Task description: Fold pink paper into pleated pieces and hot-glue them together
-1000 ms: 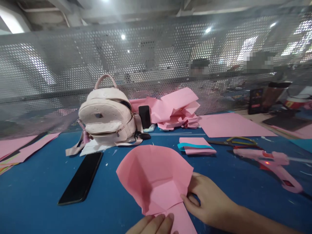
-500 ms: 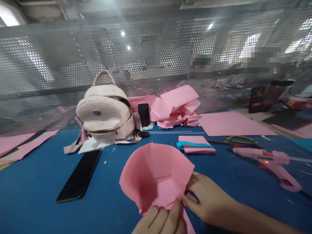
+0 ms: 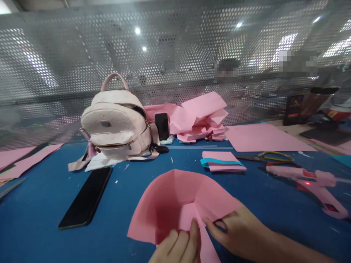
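Observation:
A folded pink paper piece [image 3: 175, 199], fanned out like a cone, lies on the blue table [image 3: 41, 215] in front of me. My left hand [image 3: 178, 248] comes in at the bottom edge, its fingers pressed together on the paper's narrow lower part. My right hand [image 3: 237, 230] pinches the paper's right edge between thumb and fingers. Most of my left hand is cut off by the frame.
A black phone [image 3: 86, 197] lies left of the paper. Behind stand a pale pink backpack [image 3: 116, 124], a second phone [image 3: 162, 126] and a heap of crumpled pink paper [image 3: 200, 117]. Right: pink sheets [image 3: 263, 137], a small pink-and-teal stack [image 3: 222, 161], scissors [image 3: 270, 157], pink glue gun [image 3: 312, 182]. Perforated metal screen behind.
The paper has spread wider and flatter. My left hand has slid further up onto its narrow part, and my right hand has shifted slightly right along the edge.

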A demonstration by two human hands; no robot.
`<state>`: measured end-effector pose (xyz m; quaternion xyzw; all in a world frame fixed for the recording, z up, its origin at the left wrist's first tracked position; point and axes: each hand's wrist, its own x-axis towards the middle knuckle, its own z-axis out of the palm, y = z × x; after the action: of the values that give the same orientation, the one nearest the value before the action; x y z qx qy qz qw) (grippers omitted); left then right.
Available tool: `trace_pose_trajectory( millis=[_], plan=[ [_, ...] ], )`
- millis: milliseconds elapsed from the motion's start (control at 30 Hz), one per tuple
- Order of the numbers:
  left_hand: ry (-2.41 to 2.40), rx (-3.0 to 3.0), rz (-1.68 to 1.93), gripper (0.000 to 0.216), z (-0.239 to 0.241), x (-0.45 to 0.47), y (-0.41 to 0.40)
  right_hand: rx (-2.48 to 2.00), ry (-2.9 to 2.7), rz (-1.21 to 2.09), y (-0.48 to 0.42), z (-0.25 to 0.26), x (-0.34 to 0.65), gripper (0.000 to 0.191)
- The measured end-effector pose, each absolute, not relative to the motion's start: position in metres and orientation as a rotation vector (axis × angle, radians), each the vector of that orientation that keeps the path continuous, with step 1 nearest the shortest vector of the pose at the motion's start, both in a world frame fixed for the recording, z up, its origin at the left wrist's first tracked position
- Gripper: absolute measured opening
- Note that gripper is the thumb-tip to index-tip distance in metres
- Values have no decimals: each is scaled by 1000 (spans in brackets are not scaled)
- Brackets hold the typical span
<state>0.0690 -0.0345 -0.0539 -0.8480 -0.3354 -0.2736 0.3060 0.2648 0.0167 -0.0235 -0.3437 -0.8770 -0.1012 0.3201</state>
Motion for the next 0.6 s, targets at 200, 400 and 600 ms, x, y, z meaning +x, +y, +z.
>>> trace_pose_trajectory(
  millis=[200,400,600],
  plan=[
    [-853,-2262,-722,33,-53,68,-34,-886,-2229,-181,21,-38,264,33],
    [-850,-2267,-670,33,-48,68,-35,-877,-2206,-215,21,-38,264,32],
    [-841,-2163,-872,28,-57,79,-30,-850,-2187,-237,22,-38,264,30]
  ],
)
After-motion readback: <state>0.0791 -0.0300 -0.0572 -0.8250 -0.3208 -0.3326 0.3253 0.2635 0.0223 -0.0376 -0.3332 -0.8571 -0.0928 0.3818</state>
